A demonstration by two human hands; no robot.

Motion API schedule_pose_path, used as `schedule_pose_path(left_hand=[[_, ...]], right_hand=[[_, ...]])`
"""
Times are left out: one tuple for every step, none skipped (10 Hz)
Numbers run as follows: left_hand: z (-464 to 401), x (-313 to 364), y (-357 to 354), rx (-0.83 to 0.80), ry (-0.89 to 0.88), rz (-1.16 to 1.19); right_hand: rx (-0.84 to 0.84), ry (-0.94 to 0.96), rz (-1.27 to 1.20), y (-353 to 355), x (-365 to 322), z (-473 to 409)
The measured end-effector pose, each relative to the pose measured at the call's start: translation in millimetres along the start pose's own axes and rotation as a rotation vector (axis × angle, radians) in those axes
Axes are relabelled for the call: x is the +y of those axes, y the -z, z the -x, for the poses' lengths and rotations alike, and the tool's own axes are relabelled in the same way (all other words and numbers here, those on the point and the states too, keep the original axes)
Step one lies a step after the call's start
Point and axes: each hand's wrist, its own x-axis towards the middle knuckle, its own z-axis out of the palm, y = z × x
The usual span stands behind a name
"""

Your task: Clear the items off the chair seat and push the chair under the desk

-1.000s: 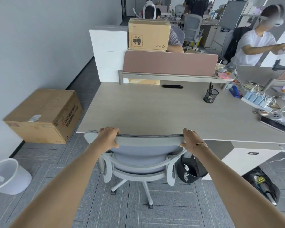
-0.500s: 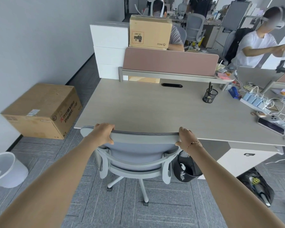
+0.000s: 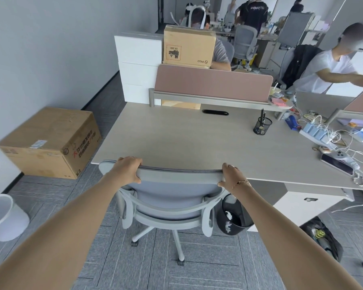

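Gripping the gray office chair (image 3: 168, 197) backrest, I'm clenching my left hand (image 3: 127, 168) and right hand (image 3: 231, 175) at the table (image 3: 187, 139) edge.

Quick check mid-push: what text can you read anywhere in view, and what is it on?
"PICO", upside down: the cardboard box behind the divider.
"UN 3481", upside down: red label on that box.
"K2": the cardboard box on the floor.
Red printing and white sticker on the floor box: too blurred.
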Motion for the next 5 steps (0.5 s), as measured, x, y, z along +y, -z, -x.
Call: schedule_pose_path(left_hand=[[7.1, -3.4, -3.6, 0.033, -0.028, -0.045], [19.2, -8.5, -3.2, 0.086, -0.042, -0.116], [41.8, -14.0, -8.8, 0.206, -0.039, -0.025], [80.1, -11.4, -14.3, 0.240, 0.054, 0.170], [137.0, -12.3, -50.7, 0.144, 0.098, 0.270]], right_hand=[[0.052, 0.024, 0.063, -7.7, 2.9, 5.6], [0.087, 0.028, 0.092, -10.2, 4.4, 15.9], [0.164, 0.026, 0.059, -17.2, 8.2, 30.8], [0.213, 0.041, -0.065, -24.4, 9.8, 65.6], [0.101, 0.063, -0.109, -89.7, 34.7, 108.9]])
